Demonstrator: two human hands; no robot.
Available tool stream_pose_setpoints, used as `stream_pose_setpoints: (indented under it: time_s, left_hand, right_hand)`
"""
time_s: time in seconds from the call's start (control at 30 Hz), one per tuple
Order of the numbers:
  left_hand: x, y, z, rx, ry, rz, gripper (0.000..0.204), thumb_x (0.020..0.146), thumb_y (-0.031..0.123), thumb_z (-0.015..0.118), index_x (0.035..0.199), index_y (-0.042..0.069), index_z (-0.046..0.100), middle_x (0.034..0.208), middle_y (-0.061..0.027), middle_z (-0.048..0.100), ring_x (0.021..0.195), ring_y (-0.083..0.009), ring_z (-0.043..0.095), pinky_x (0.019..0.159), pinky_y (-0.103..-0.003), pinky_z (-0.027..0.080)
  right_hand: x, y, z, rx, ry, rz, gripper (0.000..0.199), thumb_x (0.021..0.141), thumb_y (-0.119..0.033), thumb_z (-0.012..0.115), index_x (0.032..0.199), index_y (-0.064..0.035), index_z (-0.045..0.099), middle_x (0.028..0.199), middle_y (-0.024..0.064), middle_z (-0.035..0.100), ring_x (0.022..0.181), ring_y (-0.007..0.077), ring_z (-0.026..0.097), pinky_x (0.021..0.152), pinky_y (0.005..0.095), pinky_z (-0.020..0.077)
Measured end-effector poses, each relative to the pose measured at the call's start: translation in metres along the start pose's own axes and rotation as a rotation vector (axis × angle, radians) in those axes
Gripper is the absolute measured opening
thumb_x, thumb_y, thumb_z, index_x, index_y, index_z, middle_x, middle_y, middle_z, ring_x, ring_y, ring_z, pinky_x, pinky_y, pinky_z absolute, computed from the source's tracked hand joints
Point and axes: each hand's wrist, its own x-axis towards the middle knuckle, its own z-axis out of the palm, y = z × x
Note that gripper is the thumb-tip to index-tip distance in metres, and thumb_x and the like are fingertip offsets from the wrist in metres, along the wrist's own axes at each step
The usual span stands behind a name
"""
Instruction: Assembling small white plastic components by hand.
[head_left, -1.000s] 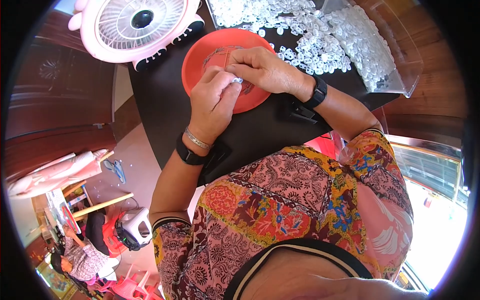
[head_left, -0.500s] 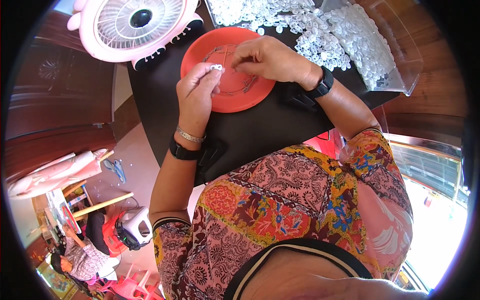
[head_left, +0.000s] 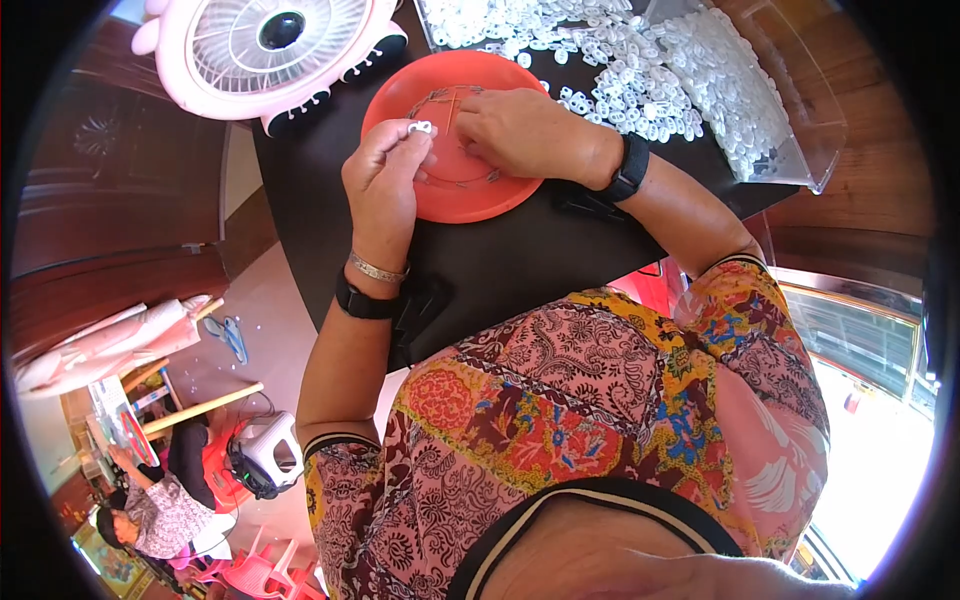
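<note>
Left hand (head_left: 382, 190) pinches piece (head_left: 420, 128) near its edge, apparently keeping it exposed; right hand (head_left: 535, 135) over dish (head_left: 465, 208), finger closure unclear

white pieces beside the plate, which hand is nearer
Right: the right hand is over the red plate, left of the white pieces; the left hand is farther left.

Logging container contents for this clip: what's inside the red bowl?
The red bowl holds small grey metal pieces and a thin orange strip. The left hand and right hand hide parts; whatever lies beneath them can't be seen.
</note>
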Motion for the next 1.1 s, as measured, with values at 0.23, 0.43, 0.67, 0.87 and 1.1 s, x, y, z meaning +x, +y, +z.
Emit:
stream_pose_setpoints:
  time_s: [0.23, 0.43, 0.67, 0.87, 1.1]
  left_hand:
    - [0.0, 0.002, 0.0, -0.037, -0.018, -0.02, 0.012, 0.086, 0.007, 0.057, 0.09, -0.002, 0.065, 0.077, -0.0032, 0.062, 0.067, -0.0079, 0.055, 0.059, -0.021, 0.043]
    - [0.001, 0.002, 0.0, -0.031, -0.03, -0.039, 0.012, 0.086, 0.006, 0.057, 0.09, -0.002, 0.065, 0.077, -0.003, 0.061, 0.066, -0.0078, 0.055, 0.059, -0.021, 0.043]
    - [0.002, 0.002, 0.0, -0.051, -0.023, -0.048, 0.014, 0.087, 0.009, 0.057, 0.089, -0.002, 0.065, 0.074, -0.0032, 0.061, 0.065, -0.0082, 0.055, 0.059, -0.021, 0.042]
    - [-0.002, 0.005, 0.001, -0.065, -0.077, -0.081, 0.014, 0.088, 0.012, 0.055, 0.086, 0.0, 0.063, 0.07, -0.0017, 0.058, 0.06, -0.0075, 0.053, 0.056, -0.021, 0.04]
    - [-0.007, 0.009, 0.006, -0.063, -0.114, -0.117, 0.015, 0.089, 0.013, 0.052, 0.083, 0.002, 0.06, 0.065, 0.0005, 0.054, 0.057, -0.006, 0.049, 0.053, -0.02, 0.036]
  right_hand:
    - [-0.004, 0.0, -0.006, -0.027, -0.008, -0.025, 0.011, 0.081, -0.013, 0.058, 0.085, -0.0035, 0.055, 0.086, 0.0108, 0.058, 0.083, 0.0291, 0.059, 0.069, 0.0388, 0.0489]
    - [-0.002, 0.002, -0.012, 0.051, -0.162, 0.108, 0.013, 0.08, -0.013, 0.058, 0.085, -0.0029, 0.054, 0.085, 0.0139, 0.06, 0.079, 0.0337, 0.06, 0.068, 0.0415, 0.0486]
    - [-0.007, 0.014, -0.006, 0.205, 0.03, 0.074, 0.009, 0.083, -0.011, 0.056, 0.086, -0.0026, 0.054, 0.084, 0.0152, 0.059, 0.077, 0.0337, 0.059, 0.068, 0.04, 0.0486]
    - [-0.003, 0.007, -0.026, 0.963, 0.106, 0.346, 0.015, 0.09, -0.011, 0.057, 0.103, -0.0028, 0.059, 0.085, 0.0015, 0.062, 0.072, 0.0088, 0.058, 0.065, 0.0237, 0.0472]
    - [-0.003, 0.001, -0.03, 1.228, 0.121, 0.294, 0.015, 0.091, -0.013, 0.058, 0.101, -0.0016, 0.061, 0.082, 0.0, 0.061, 0.069, 0.0052, 0.057, 0.062, 0.02, 0.0475]
